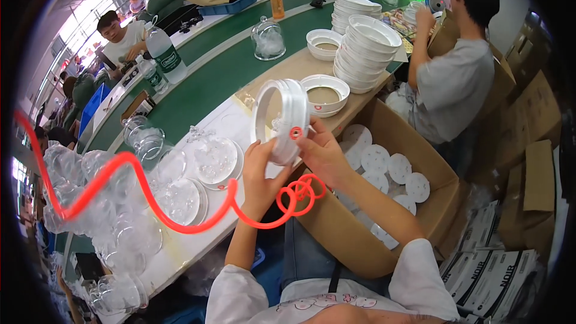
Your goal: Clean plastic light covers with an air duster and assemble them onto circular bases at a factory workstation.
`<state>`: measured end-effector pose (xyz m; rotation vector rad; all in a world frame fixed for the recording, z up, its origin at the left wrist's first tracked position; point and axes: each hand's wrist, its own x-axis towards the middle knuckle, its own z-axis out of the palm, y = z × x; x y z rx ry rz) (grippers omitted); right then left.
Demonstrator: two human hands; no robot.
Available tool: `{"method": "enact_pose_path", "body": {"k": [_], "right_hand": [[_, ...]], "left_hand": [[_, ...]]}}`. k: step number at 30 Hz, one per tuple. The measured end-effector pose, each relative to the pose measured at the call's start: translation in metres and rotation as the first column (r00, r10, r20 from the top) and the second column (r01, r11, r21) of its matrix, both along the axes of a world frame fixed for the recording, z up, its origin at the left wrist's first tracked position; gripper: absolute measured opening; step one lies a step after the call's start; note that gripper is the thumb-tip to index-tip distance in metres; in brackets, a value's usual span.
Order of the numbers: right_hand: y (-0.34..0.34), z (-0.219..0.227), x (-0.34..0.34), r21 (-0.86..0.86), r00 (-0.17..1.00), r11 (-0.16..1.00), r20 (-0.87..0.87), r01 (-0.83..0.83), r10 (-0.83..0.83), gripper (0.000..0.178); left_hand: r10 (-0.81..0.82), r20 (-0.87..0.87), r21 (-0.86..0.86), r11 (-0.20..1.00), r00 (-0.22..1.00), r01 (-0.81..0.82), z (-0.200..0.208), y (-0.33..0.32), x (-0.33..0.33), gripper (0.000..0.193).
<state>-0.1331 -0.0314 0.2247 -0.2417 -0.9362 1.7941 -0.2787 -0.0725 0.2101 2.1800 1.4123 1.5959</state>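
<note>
Both my hands hold a white round ring-shaped base, tipped up on its edge in front of me. My left hand grips its lower left rim. On the right, my right hand has its fingers closed at the side wall, near a small red-ringed spot. Some clear material shows inside the ring. A red looping line, like a coiled cord, crosses the view from the left to below my hands; where it ends I cannot tell. Just beyond lies another white ring base on the table.
Tall stacks of white bases stand behind. Left lie white discs with clear pieces and clear domes. A cardboard box with white discs sits at my right. Bottles stand on the green conveyor; a co-worker sits right.
</note>
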Motion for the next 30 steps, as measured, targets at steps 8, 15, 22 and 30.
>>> {"method": "enact_pose_path", "body": {"k": [8, 15, 22, 30], "right_hand": [[0.051, -0.022, 0.056, 0.706, 0.463, 0.702, 0.595, 0.09, -0.657, 0.057], [0.071, -0.055, 0.018, 0.756, 0.266, 0.65, 0.644, -0.078, -0.717, 0.046], [0.067, -0.059, 0.031, 0.671, 0.36, 0.74, 0.683, 0.035, -0.636, 0.026], [0.04, -0.013, 0.111, 0.351, 0.569, 0.906, 0.706, 0.236, -0.422, 0.018]], "left_hand": [[0.028, 0.234, -0.148, 0.989, 0.972, 0.007, -0.022, 0.001, -0.047, 0.048], [0.035, 0.205, -0.16, 0.987, 0.978, -0.002, -0.03, 0.014, -0.048, 0.049], [0.045, -0.049, -0.194, 0.98, 0.998, -0.054, -0.041, 0.013, -0.051, 0.052], [-0.052, -0.197, -0.274, 0.962, 0.979, -0.004, -0.055, 0.028, -0.041, 0.046]]}}
